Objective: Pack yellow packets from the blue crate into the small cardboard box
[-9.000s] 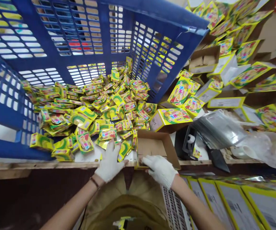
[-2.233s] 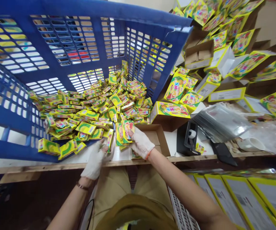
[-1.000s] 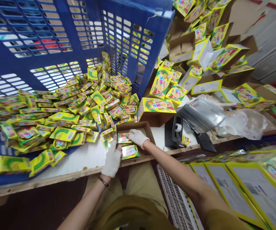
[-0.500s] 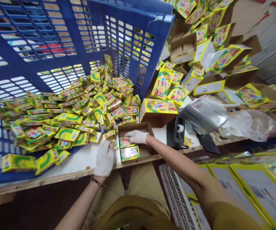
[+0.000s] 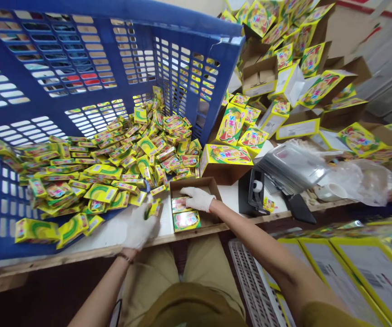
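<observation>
My left hand, in a white glove, is closed at the edge of the white worktop. A small yellow candy box sits between its thumb and fingers, partly blurred. To the right stands an open brown carton. Inside its left side lie two small boxes side by side, the nearer small box in full view. My gloved right hand reaches into the carton, fingers apart and stretched over the farther small box, which it partly hides.
A blue plastic crate on its side spills a heap of small yellow boxes onto the worktop. Printed open cartons pile up behind. A tape dispenser, clear plastic trays and a white basket are to the right.
My left hand has shifted left and slightly down, with the small yellow box at its fingertips. My right hand's fingers have spread over the carton. The view has shifted slightly.
</observation>
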Action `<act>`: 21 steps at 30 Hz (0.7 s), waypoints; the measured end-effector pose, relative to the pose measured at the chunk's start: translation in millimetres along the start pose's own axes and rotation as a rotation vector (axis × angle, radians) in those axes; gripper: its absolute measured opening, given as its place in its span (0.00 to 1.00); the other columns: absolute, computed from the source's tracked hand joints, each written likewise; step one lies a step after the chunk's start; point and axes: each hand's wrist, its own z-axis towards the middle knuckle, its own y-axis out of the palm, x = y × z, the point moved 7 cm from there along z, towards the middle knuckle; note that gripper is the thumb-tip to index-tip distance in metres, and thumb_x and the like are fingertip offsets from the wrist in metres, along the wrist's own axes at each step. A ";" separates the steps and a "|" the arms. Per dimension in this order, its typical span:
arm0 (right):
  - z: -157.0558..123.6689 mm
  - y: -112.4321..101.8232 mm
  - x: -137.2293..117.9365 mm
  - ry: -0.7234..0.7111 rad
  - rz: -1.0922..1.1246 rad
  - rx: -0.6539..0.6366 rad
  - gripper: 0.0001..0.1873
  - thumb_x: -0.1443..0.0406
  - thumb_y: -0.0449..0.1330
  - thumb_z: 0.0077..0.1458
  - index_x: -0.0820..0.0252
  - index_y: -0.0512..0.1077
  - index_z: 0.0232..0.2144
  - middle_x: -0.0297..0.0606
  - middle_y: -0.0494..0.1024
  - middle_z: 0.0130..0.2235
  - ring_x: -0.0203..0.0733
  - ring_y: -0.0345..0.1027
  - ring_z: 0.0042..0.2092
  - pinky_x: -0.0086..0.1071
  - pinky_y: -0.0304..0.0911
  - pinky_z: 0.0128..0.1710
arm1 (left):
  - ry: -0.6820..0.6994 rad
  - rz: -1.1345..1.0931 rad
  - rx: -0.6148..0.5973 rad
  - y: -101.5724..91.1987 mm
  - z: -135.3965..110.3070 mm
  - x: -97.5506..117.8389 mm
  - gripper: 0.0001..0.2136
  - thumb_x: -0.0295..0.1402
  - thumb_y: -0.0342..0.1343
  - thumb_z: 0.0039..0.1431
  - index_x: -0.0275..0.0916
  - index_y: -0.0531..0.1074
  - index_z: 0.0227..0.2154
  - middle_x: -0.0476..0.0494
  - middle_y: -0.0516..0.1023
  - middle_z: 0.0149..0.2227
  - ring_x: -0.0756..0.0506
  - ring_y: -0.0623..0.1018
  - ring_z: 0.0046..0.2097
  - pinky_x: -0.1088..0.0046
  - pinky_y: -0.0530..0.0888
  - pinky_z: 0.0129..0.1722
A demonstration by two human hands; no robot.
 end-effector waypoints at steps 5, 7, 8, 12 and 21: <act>-26.5 -24.8 -47.9 -0.218 0.297 0.168 0.19 0.61 0.61 0.54 0.62 0.73 0.47 0.41 0.76 0.46 0.44 0.69 0.49 0.36 0.63 0.52 | -0.071 -0.421 -0.134 -0.1 -23.8 17.8 0.22 0.48 0.48 0.50 0.34 0.73 0.35 0.35 0.80 0.37 0.39 0.79 0.38 0.61 0.76 0.38; -31.9 -24.6 -62.9 -0.262 0.364 0.074 0.21 0.61 0.63 0.51 0.61 0.73 0.48 0.37 0.76 0.45 0.42 0.69 0.47 0.34 0.64 0.50 | -0.074 -0.608 -0.192 10.9 -21.7 33.7 0.22 0.48 0.50 0.51 0.33 0.75 0.37 0.35 0.80 0.37 0.40 0.79 0.38 0.62 0.77 0.38; -32.9 -26.0 -65.0 -0.250 0.364 0.055 0.18 0.62 0.62 0.51 0.60 0.73 0.45 0.35 0.75 0.42 0.41 0.68 0.45 0.33 0.64 0.48 | -0.049 -0.625 -0.178 13.4 -16.9 39.8 0.23 0.48 0.49 0.52 0.33 0.75 0.39 0.36 0.80 0.37 0.39 0.79 0.39 0.61 0.77 0.38; -32.2 -49.4 -38.9 -0.034 0.365 0.273 0.15 0.65 0.58 0.51 0.60 0.73 0.42 0.30 0.68 0.30 0.36 0.63 0.33 0.30 0.62 0.37 | 0.097 -0.268 0.031 9.4 11.1 42.6 0.20 0.44 0.48 0.55 0.35 0.74 0.41 0.36 0.79 0.42 0.36 0.76 0.48 0.56 0.74 0.48; -32.3 -45.9 -22.0 0.083 0.519 0.359 0.22 0.61 0.56 0.50 0.59 0.73 0.48 0.26 0.61 0.23 0.34 0.55 0.25 0.28 0.56 0.27 | 0.372 0.282 -0.086 24.8 26.2 33.2 0.07 0.32 0.57 0.48 0.40 0.69 0.32 0.37 0.74 0.44 0.37 0.71 0.53 0.58 0.66 0.56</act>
